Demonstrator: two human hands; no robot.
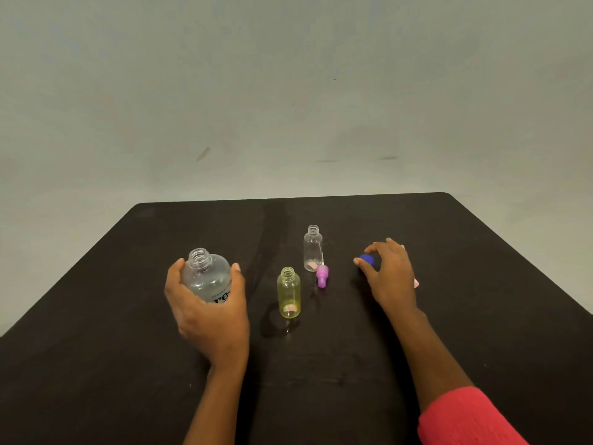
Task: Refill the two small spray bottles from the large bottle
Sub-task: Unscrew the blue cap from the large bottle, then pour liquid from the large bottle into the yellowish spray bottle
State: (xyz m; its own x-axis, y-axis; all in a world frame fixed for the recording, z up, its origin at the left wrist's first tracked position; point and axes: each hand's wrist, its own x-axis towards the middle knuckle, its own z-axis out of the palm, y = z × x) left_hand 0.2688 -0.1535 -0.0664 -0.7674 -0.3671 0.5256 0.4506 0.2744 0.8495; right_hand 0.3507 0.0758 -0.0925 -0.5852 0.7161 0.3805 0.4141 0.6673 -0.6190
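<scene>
My left hand (208, 313) grips the large clear bottle (208, 277), which stands uncapped on the left of the black table (128, 380). To its right stands a small yellow bottle (288, 292) with an open neck. Behind that stands a small clear bottle (313, 248), also open. A pink spray head (322, 275) with its thin tube lies beside the clear bottle. My right hand (390, 274) pinches a blue cap (368, 260) low over the table at the right. A pink piece (416, 282) pokes out from behind that hand.
A wet ring (272, 326) marks the table in front of the yellow bottle. The table's far edge (288, 198) meets a plain grey wall. My right forearm wears a red sleeve (465, 415).
</scene>
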